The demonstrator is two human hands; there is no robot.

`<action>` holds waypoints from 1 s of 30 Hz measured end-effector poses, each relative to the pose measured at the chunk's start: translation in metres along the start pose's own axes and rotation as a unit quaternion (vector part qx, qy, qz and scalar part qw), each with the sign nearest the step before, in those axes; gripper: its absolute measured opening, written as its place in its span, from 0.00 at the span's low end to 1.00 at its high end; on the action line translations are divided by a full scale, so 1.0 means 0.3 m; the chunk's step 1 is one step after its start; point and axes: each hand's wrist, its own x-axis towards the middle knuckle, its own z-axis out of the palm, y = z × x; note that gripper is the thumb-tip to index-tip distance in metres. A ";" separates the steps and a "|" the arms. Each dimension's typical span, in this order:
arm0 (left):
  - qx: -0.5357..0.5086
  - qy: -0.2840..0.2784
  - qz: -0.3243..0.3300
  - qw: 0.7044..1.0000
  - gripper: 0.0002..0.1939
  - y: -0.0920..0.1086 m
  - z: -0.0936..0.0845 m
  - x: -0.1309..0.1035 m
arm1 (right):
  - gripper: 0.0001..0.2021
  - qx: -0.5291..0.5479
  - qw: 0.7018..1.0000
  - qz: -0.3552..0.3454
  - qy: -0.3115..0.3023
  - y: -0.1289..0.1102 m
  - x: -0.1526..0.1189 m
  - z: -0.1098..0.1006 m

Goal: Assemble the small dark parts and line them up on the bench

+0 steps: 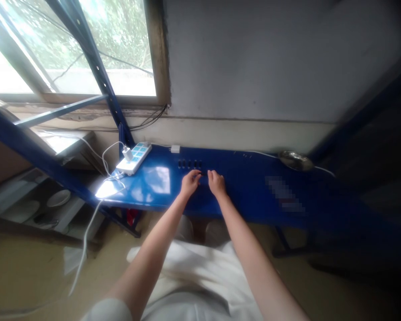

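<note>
Both hands are over the blue table point(240, 196), close together near its middle. A small dark piece point(204, 174) spans the gap between them; its kind is too small to make out. My left hand point(190, 183) pinches one end of it with thumb and fingers. At the other end, the fingers of my right hand point(216, 183) are closed on it. Just beyond my left hand, several small black pieces point(189, 164) stand in a short row on the tabletop.
A white power strip point(138, 157) with a plugged-in white charger point(127, 154) lies at the table's left end. A white adapter point(175, 149) sits at the back edge. Toward the right is a shiny metal bowl point(296, 160). A blue metal post point(100, 71) rises at left.
</note>
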 end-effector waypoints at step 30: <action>0.035 -0.058 -0.084 0.994 0.24 0.030 -0.015 0.002 | 0.22 0.168 0.986 0.017 0.009 0.019 0.002 0.013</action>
